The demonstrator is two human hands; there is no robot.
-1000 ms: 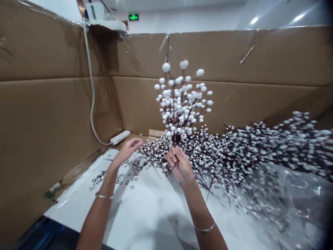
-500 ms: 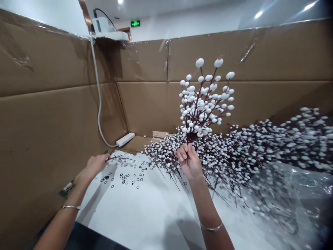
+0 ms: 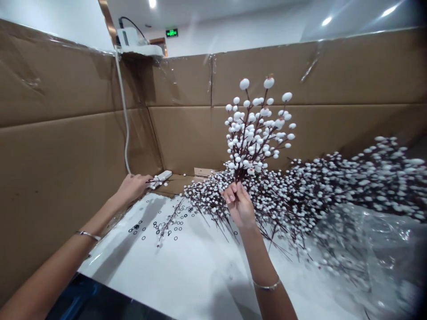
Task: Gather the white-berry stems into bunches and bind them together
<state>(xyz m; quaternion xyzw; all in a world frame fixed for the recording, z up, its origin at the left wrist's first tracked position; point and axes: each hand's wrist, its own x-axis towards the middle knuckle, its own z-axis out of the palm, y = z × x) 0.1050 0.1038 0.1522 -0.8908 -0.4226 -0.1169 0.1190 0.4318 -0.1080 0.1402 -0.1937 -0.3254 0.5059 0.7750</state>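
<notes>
My right hand (image 3: 240, 206) is closed round the gathered stems of an upright bunch of white-berry branches (image 3: 256, 129), berries fanned out above the fist. To the left, my left hand (image 3: 135, 189) is closed at the far left corner of the white tabletop (image 3: 187, 266). From its fingertips a thin berry sprig (image 3: 159, 181) sticks out to the right, in front of a white power strip (image 3: 166, 175). Another dark-stemmed sprig (image 3: 171, 220) lies over the small black rings (image 3: 156, 227) scattered on the white surface.
A long heap of white-berry branches (image 3: 316, 191) spreads along the back and right. Clear plastic wrap (image 3: 387, 249) covers its near right part. Cardboard walls (image 3: 180, 138) enclose the left and back. A white cable (image 3: 122, 98) hangs in the corner below a small shelf (image 3: 142, 49).
My left hand has moved up and away, towards the power strip. A sprig now lies across the black rings where none lay before. My right hand still holds the bunch in about the same place.
</notes>
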